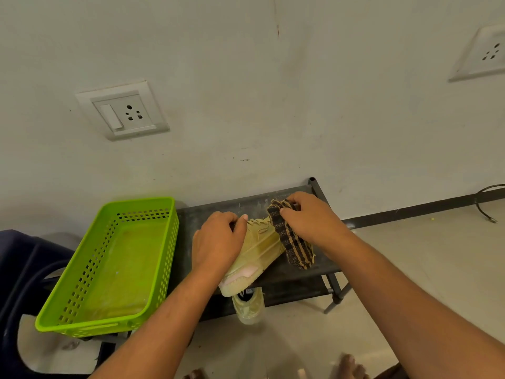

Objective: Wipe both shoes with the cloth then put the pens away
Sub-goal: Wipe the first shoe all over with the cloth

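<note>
Now, right grip (314,222) tight on cloth (296,248), left grip (218,242) on shoe (259,251).

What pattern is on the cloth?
The cloth is dark brown with tan checks; head view shows it best.

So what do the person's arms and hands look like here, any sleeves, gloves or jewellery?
Nothing worn shows. The left hand and right hand are bare: no gloves, rings or watch visible. The left forearm and right forearm are uncovered to the picture's edge; no sleeve appears.
</note>
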